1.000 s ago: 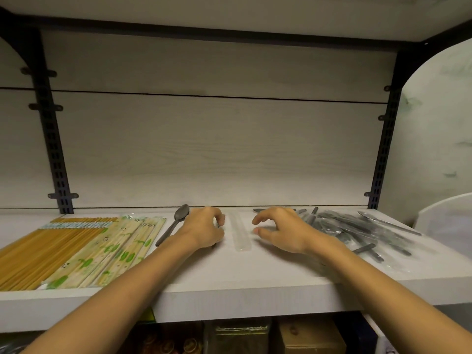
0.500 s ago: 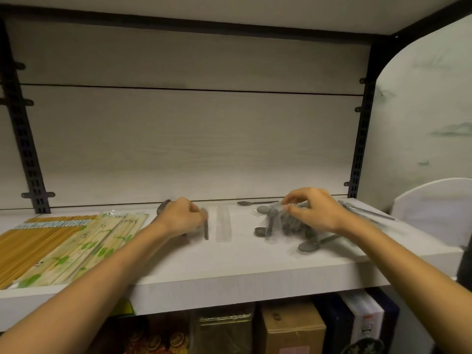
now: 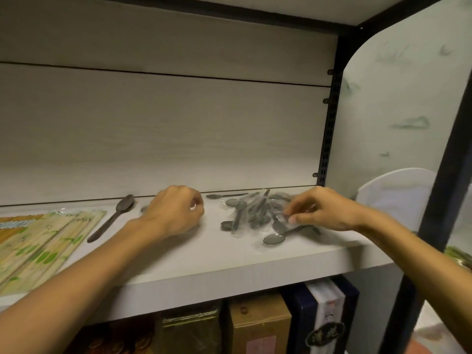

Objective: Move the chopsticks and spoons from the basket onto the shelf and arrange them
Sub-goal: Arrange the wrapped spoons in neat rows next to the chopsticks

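Several grey spoons in clear wrappers lie in a loose pile at the right of the white shelf. My right hand rests on the pile's right side. Its thumb and fingers pinch the wrapper of one spoon, whose bowl points toward the shelf's front. My left hand sits on the shelf left of the pile, fingers curled over a spoon whose end peeks out beside the wrist. One dark bare spoon lies further left, next to flat packs of chopsticks.
A black slotted upright and a pale side panel close the shelf on the right. A white rounded container stands beyond the panel. Cardboard and dark boxes fill the level below. The shelf's back wall is bare wood grain.
The view has swung to the right. My right hand has moved right onto the spoon pile and pinched a wrapper. My left hand keeps its place beside the dark spoon.
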